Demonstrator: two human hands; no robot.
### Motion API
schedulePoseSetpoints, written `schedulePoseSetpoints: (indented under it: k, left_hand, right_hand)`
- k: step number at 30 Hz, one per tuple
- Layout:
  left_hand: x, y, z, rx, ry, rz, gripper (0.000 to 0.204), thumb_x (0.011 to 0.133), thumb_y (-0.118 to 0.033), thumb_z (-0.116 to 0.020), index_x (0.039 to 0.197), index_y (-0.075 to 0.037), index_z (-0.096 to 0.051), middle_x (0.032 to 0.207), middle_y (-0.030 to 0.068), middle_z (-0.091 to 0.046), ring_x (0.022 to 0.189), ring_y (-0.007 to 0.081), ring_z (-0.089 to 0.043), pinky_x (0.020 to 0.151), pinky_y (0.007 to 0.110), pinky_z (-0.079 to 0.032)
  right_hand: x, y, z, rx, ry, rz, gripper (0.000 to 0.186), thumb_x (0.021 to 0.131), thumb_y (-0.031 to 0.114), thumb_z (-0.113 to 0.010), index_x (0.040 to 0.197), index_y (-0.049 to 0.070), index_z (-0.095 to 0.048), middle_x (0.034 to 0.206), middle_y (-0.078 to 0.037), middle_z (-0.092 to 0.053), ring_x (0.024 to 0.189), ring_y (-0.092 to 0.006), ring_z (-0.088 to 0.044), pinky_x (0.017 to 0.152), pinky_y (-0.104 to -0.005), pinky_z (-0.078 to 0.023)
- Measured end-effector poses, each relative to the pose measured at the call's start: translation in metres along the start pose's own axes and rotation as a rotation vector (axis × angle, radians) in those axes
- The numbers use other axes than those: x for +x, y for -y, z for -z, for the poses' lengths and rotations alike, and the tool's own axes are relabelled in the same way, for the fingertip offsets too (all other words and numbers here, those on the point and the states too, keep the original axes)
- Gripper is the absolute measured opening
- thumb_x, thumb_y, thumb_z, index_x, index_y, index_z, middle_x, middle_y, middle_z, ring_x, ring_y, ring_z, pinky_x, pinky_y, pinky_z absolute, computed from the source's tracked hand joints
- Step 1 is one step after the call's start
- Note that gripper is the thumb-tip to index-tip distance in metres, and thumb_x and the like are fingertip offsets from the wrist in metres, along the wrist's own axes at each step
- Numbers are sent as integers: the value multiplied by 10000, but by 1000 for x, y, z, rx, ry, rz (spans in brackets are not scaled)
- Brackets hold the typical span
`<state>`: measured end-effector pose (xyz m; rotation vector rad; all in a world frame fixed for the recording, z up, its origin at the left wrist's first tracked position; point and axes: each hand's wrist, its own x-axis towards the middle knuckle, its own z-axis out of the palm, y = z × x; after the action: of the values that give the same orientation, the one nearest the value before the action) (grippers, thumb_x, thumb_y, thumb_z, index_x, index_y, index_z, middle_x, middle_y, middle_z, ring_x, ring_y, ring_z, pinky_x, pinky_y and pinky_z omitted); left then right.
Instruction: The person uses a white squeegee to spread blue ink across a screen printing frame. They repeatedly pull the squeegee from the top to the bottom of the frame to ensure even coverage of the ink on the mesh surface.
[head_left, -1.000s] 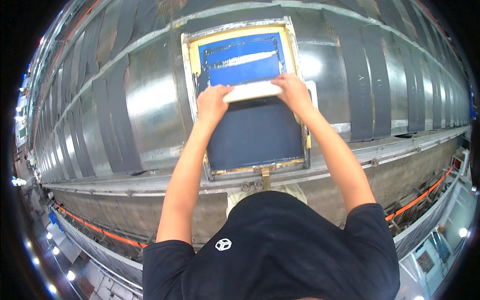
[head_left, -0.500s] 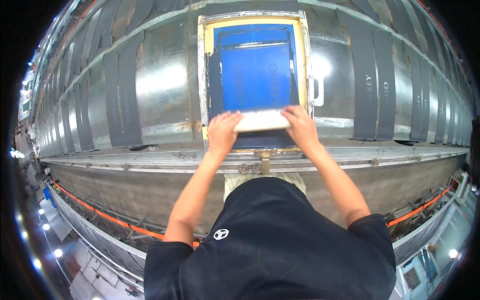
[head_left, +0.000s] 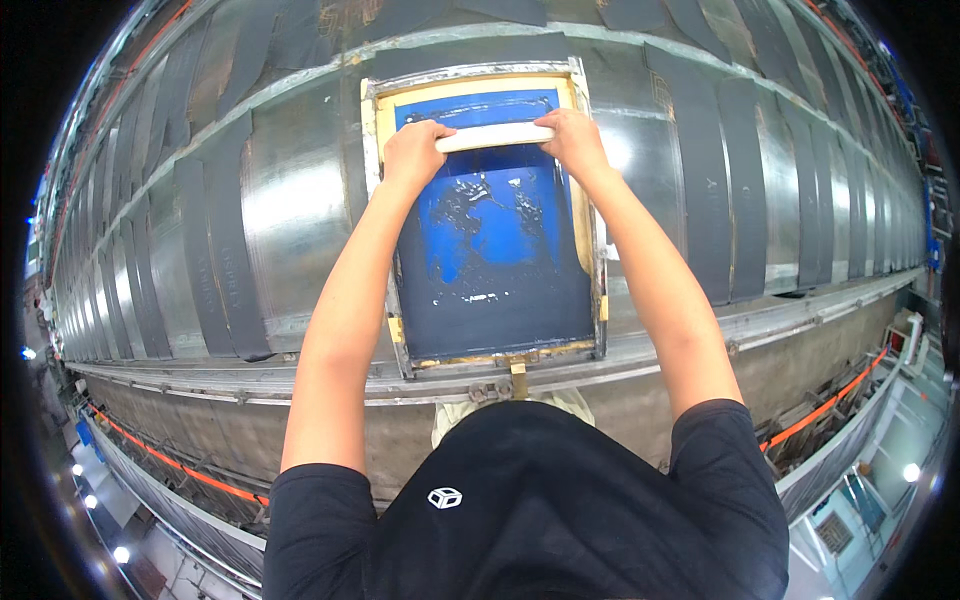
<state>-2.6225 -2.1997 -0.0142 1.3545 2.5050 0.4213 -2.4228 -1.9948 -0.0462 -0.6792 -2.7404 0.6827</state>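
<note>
A pale squeegee (head_left: 496, 136) lies crosswise over the far part of a screen printing frame (head_left: 373, 150). My left hand (head_left: 415, 155) grips its left end and my right hand (head_left: 575, 143) its right end, fingers curled over the far side. Inside the frame stretches a blue mesh (head_left: 490, 240), smeared with dark ink (head_left: 500, 325) over its near part and along the sides. Patches of glossy ink dot the middle of the mesh. Yellow tape borders the frame's inner edge. The squeegee's far side is hidden from me.
The frame rests on a long metal table (head_left: 300, 180) bearing rows of dark fabric strips (head_left: 215, 245) to both sides. A metal rail (head_left: 330, 378) runs along the near edge, with a brass-coloured bracket (head_left: 518, 380) at the frame. Orange strips (head_left: 180, 455) run lower down behind me.
Both hands have pushed the squeegee away from me, from the near part of the mesh to the far part. Ink now covers more of the near mesh. My view has shifted.
</note>
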Motion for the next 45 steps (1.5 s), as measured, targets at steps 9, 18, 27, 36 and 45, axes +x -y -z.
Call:
schedulePoseSetpoints:
  k: [9, 18, 27, 36, 45]
  left_hand:
    - [-207, -3, -49, -128, -59, -190, 450, 680, -3, -742, 1102, -157, -766, 1139, 53, -754, 1027, 285, -699, 910, 439, -543]
    - [-300, -60, -46, -33, -3, -86, 521, 674, 111, -647, 1131, -108, -768, 1171, 91, -747, 1083, 320, -682, 951, 421, -512]
    - [-153, -18, -42, -121, -209, -320, 540, 737, 41, -682, 1240, -151, -722, 1211, 77, -735, 1082, 263, -690, 932, 410, -525]
    - [23, 11, 25, 3, 50, -36, 406, 785, -147, -759, 1161, -298, -772, 994, 122, -752, 935, 334, -709, 845, 432, -565]
    - [27, 8, 11, 48, 51, 35, 354, 785, -183, -756, 1116, -304, -790, 1020, 67, -770, 968, 295, -728, 855, 438, -584]
  right_hand:
    - [-201, 80, 5, 154, 90, -217, 199, 829, 66, -678, 1026, 68, -708, 1039, -162, -681, 1031, -361, -655, 954, -471, -519]
    - [-297, 91, -5, 129, -5, -20, 286, 693, 18, -681, 979, 11, -688, 1001, -88, -641, 1010, -280, -613, 849, -367, -560]
    - [-144, 41, -5, 128, 78, -231, 273, 757, -24, -658, 1016, 61, -674, 1034, -173, -654, 1021, -369, -635, 881, -470, -526]
    - [40, 2, 29, -4, 158, 7, 330, 777, 170, -787, 1097, 87, -777, 995, -184, -749, 967, -356, -715, 910, -445, -557]
    - [28, 6, 20, -75, 126, -44, 337, 777, 201, -821, 1106, 136, -783, 1003, -169, -748, 967, -351, -705, 897, -435, -556]
